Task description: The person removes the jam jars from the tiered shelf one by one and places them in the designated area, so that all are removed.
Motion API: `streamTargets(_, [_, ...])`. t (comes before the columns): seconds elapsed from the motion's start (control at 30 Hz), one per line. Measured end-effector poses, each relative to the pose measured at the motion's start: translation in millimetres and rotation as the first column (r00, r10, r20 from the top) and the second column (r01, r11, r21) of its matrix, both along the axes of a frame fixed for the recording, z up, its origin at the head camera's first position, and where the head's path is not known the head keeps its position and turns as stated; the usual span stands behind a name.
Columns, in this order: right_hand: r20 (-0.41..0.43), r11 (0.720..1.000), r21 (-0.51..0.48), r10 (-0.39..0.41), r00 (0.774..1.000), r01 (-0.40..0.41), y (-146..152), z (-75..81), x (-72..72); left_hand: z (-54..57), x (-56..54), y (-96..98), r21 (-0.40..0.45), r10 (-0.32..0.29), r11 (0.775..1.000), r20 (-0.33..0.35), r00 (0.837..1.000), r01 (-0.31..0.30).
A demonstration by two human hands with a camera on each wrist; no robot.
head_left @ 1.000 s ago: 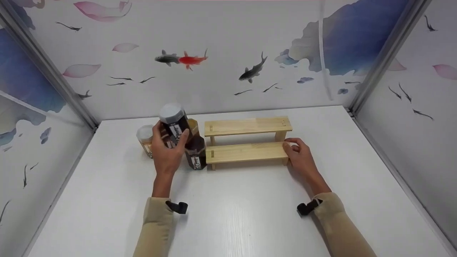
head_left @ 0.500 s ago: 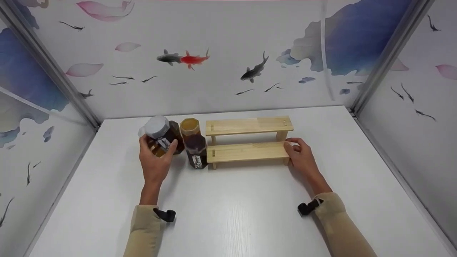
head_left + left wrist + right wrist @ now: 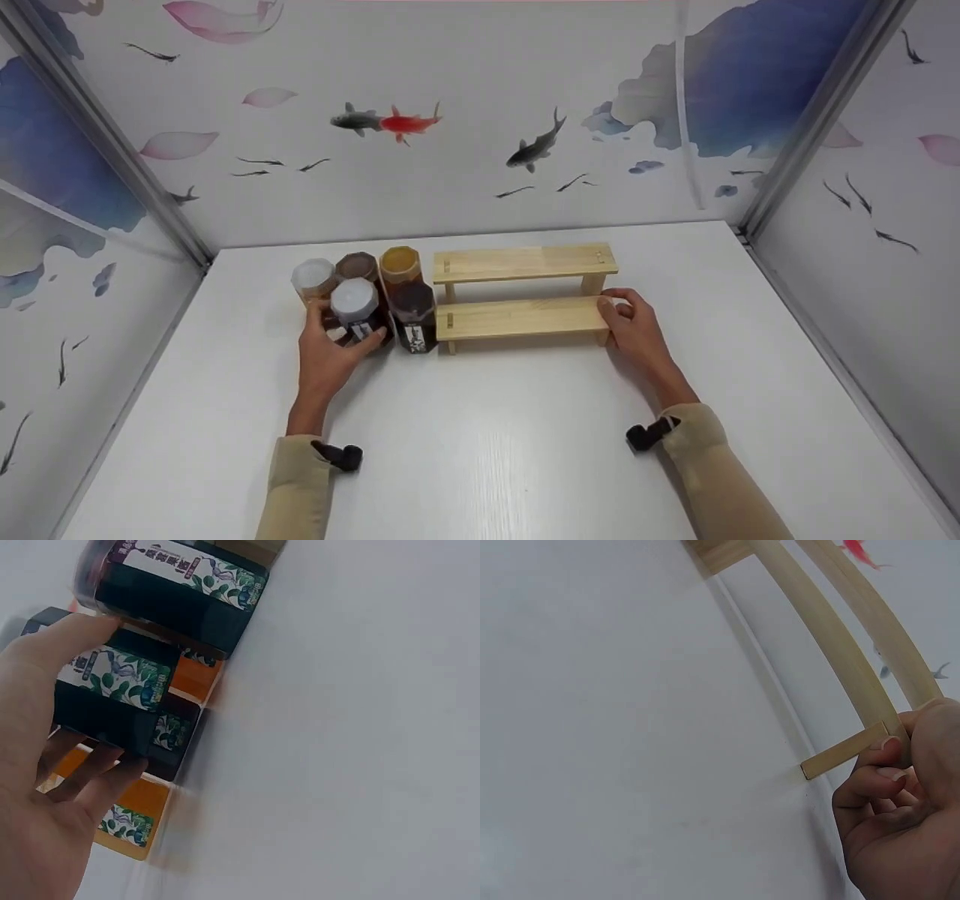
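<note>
My left hand grips a dark jar with a whitish lid around its sides, thumb on the right. In the left wrist view, that jar shows a leafy label; whether its base touches the table cannot be told. Just to its right stands another dark jar. Behind are an amber jar, a brown-topped jar and a pale-lidded jar. My right hand pinches the right end of the lower board of a two-step wooden rack, fingers curled.
The jars cluster against the left side of the rack on a white table. A printed back wall rises behind the table's far edge, with side walls to left and right. The rack's upper step lies toward that wall.
My left hand has lowered the white-lidded jar from above the other jars, first leftward, then forward of the back jars. The right hand stays on the rack.
</note>
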State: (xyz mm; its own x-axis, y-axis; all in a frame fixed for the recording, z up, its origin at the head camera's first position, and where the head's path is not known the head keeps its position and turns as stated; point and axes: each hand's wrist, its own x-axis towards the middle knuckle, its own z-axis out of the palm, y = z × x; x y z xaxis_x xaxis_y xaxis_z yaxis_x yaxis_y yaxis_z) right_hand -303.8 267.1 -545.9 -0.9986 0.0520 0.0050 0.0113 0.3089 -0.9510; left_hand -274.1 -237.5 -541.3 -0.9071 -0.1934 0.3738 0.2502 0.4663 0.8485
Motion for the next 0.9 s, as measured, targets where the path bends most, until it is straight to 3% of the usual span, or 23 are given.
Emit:
streamTargets(0.17, [-0.005, 1.0, 0.009, 0.002, 1.0, -0.002, 1, 0.6, -0.4, -0.6, 0.8, -3.1, -0.031, -0.042, 0.999, 0.085, 0.996, 0.045])
streamTargets(0.37, [0.002, 1.0, 0.018, 0.001, 1.0, -0.001, 1, -0.6, 0.2, 1.2, 3.1, -6.4, -0.056, -0.095, 0.993, 0.179, 0.979, 0.107])
streamTargets(0.57, [-0.01, 1.0, 0.003, 0.005, 1.0, -0.005, -1, 0.2, 0.1, 8.9, 5.3, -10.3, -0.103, -0.121, 0.984, 0.197, 0.973, 0.143])
streamTargets(0.9, [0.004, 1.0, 0.007, 0.006, 1.0, -0.006, -6, -2.9, -0.4, 13.2, 9.0, -15.9, -0.077, -0.109, 0.988, 0.234, 0.966, 0.131])
